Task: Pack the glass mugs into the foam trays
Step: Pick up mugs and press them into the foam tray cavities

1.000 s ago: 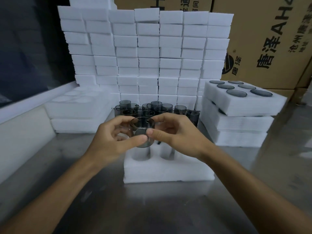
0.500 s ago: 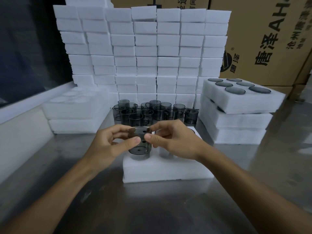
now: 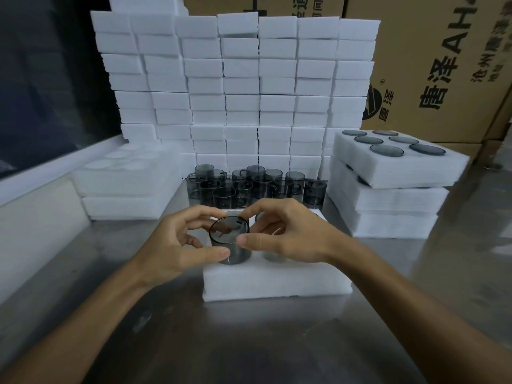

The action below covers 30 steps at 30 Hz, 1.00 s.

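1. Smoky grey glass mug [image 3: 229, 239] stands upright and part-way down in the front-left pocket of the white foam tray [image 3: 277, 284], its rim well above the foam.
2. Left hand [image 3: 177, 245] curls round the mug from the left: the thumb lies across the near side of the glass, and the fingers arch over the far rim.
3. Right hand [image 3: 285, 234] holds the same mug from the right, with its thumb tip against the near rim and its forefinger hooked over the far rim. Both hands are clamped on this one mug.
4. The tray lies flat on the steel table [image 3: 249, 342], directly in front of the person. A second pocket to the right of the mug is partly hidden by the right hand, and I cannot tell what it holds.
5. Behind the tray, a cluster of loose glass mugs [image 3: 249, 187] stands upright on the table, packed close together, with handles showing on several.
6. To the right sits a stack of filled foam trays [image 3: 388, 195]; six round grey mug faces show in the top one.
7. To the left lies a lower stack of empty foam trays [image 3: 124, 187], with round pockets faintly visible on top.
8. A tall wall of white foam blocks [image 3: 235, 87] rises behind the mugs, and printed cardboard boxes [image 3: 432, 65] stand behind that on the right.
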Tool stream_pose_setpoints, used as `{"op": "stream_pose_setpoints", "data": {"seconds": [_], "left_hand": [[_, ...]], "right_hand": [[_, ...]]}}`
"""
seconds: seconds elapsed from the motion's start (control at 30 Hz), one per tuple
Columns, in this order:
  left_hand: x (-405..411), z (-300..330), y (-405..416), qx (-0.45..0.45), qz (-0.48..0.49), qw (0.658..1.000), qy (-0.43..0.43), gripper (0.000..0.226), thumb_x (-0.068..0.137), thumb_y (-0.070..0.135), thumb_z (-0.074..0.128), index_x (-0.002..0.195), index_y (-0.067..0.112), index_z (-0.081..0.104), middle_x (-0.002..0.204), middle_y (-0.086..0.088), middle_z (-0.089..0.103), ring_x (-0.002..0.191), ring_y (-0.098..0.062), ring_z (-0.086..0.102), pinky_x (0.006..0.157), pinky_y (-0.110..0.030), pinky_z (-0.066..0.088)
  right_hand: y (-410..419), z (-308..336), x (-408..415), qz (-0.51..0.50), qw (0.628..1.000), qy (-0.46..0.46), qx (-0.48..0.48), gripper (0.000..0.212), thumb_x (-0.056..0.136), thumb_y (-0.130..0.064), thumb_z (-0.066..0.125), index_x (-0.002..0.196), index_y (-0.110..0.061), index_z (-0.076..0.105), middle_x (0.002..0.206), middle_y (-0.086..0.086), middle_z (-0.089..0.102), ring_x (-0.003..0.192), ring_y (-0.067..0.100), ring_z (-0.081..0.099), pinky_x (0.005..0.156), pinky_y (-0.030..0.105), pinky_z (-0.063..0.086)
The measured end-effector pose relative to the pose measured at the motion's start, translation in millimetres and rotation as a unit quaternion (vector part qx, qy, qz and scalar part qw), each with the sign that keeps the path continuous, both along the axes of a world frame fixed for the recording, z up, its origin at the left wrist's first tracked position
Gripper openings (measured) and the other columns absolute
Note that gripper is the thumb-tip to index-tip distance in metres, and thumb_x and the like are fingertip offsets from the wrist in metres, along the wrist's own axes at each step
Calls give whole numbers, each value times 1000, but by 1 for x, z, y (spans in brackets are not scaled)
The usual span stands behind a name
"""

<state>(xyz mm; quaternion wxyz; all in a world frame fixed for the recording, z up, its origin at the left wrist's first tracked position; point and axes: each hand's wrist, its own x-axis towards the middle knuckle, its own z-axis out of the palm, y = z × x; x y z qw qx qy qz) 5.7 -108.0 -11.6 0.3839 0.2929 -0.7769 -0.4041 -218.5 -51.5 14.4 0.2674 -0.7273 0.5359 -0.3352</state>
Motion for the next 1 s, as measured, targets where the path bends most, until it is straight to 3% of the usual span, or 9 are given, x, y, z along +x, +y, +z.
{"op": "stream_pose_setpoints", "data": {"seconds": [0.13, 0.33, 0.43, 0.57, 0.8, 0.9, 1.0], "left_hand": [[2, 0, -1, 0, -2, 1000, -11, 60, 58, 32, 85, 115, 21, 67, 113, 4, 71, 110, -12, 64, 77, -47, 54], [-1, -2, 1, 14, -11, 1000, 1, 59, 61, 30, 83, 118, 23, 67, 113, 1, 73, 107, -14, 66, 72, -47, 45], [-1, -3, -1, 17, -17, 1000, -3, 54, 67, 20, 78, 120, 20, 66, 114, -1, 72, 109, -17, 66, 76, -52, 49], [0, -3, -2, 17, -13, 1000, 2, 49, 71, 23, 70, 120, 16, 67, 114, -9, 70, 111, -18, 63, 92, -38, 50], [-2, -4, -1, 17, -8, 1000, 2, 48, 70, 24, 71, 117, 17, 68, 113, -8, 70, 107, -16, 62, 89, -37, 50], [-2, -5, -1, 15, -6, 1000, 1, 44, 74, 25, 82, 115, 19, 69, 113, -9, 69, 107, -15, 62, 88, -38, 49], [-1, -6, -2, 16, -12, 1000, 5, 45, 71, 23, 72, 115, 18, 68, 114, -12, 68, 110, -19, 61, 90, -43, 49]], "right_hand": [[-1, -2, 2, -17, 1000, 4, -24, 29, 81, -50, 76, 103, -32, 68, 86, -4, 76, 81, 11, 71, 81, 43, 59], [-2, -2, 1, -26, 999, 20, -28, 38, 78, -54, 76, 106, -30, 69, 88, -6, 74, 81, 6, 69, 81, 40, 59], [-1, -2, 1, -22, 998, 35, -42, 41, 79, -54, 75, 113, -33, 68, 91, -10, 71, 83, 4, 68, 82, 37, 59], [0, 0, 0, -16, 998, 39, -51, 42, 78, -53, 75, 112, -29, 71, 90, -9, 71, 83, 11, 69, 80, 41, 58], [-1, -1, -2, -9, 997, 49, -51, 38, 79, -52, 76, 107, -28, 73, 87, -12, 69, 81, 10, 67, 78, 43, 58], [-2, -2, -2, -4, 997, 47, -54, 36, 79, -52, 76, 106, -28, 74, 88, -12, 70, 83, 10, 68, 78, 42, 58], [-3, -4, -2, 1, 997, 54, -61, 41, 78, -54, 74, 108, -27, 73, 89, -12, 71, 83, 7, 68, 79, 38, 59]]}}
